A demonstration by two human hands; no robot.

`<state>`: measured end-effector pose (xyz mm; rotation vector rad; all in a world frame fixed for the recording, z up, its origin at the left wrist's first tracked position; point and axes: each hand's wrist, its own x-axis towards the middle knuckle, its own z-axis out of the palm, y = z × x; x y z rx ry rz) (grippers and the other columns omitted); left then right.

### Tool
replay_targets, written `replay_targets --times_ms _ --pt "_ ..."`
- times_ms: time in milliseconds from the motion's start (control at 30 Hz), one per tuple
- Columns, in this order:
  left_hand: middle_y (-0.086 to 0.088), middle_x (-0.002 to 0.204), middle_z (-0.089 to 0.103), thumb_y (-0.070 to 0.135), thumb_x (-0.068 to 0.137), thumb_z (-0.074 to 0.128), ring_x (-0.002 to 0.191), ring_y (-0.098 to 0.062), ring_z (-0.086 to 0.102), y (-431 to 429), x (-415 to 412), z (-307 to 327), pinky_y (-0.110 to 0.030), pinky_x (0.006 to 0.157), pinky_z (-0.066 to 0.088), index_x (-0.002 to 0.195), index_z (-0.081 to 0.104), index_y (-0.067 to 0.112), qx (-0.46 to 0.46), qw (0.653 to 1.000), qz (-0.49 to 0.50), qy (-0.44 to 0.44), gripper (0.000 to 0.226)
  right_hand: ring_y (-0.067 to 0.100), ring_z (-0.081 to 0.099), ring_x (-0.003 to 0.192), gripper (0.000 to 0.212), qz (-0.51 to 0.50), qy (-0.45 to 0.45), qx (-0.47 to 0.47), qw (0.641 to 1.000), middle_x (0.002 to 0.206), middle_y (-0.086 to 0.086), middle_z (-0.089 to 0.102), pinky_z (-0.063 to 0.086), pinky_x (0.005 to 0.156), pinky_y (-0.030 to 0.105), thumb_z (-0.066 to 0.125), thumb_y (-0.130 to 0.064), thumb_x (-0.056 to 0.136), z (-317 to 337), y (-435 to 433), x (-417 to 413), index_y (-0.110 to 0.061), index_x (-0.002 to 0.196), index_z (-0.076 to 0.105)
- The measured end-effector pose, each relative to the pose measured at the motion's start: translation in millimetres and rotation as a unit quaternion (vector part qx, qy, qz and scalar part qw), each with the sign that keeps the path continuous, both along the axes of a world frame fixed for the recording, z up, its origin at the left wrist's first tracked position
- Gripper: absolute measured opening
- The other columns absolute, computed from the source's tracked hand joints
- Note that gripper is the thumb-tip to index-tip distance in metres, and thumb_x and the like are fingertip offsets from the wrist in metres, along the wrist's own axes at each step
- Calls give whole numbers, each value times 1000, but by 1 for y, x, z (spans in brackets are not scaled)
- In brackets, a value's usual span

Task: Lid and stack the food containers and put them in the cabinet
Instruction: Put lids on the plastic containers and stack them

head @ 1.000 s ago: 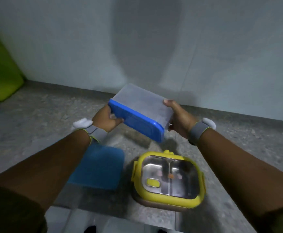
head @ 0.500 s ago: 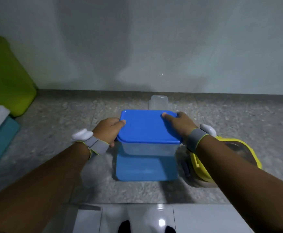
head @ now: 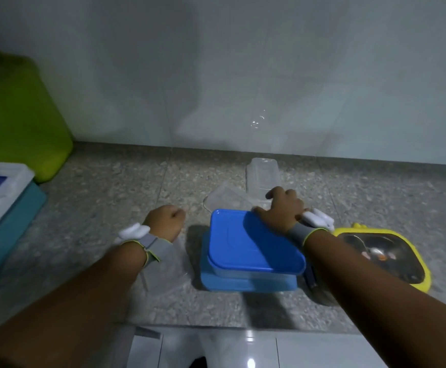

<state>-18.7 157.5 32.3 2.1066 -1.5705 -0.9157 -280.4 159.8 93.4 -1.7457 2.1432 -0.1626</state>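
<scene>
Head view: two blue-lidded containers [head: 253, 251] are seen stacked on the speckled counter [head: 105, 208], the upper one turned slightly against the lower. The right hand [head: 282, 211] is laid flat on the far right corner of the top lid, fingers spread, nothing gripped. The left hand [head: 164, 221] is curled loosely and empty, just beside the stack. A clear container [head: 263, 176] is placed behind (its loose lid [head: 224, 200] beside it). A yellow lunchbox [head: 386, 253] is found at the right.
</scene>
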Motion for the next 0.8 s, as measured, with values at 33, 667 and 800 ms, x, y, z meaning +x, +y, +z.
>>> replay_targets --times_ms 33,667,800 --pt "-21 91 64 41 93 48 86 -39 63 -5 6 -7 -35 72 46 87 61 2 8 998 12 -59 42 36 53 117 57 16 6 1 1000 132 13 49 41 99 41 61 -57 87 3 0 8 -20 130 51" --pt "-17 156 9 82 62 55 140 -43 25 -41 32 -16 -53 108 33 150 13 23 123 982 50 -134 115 31 62 106 46 74 15 27 997 123 11 62 48 90 37 55 -51 91 13 -36 64 -20 124 58" --pt "-16 135 33 77 48 61 119 -43 45 -91 18 36 -46 96 42 126 37 25 -40 991 84 -91 97 28 64 103 45 24 -56 11 998 116 11 69 47 82 31 55 -51 93 29 -50 47 -16 119 63"
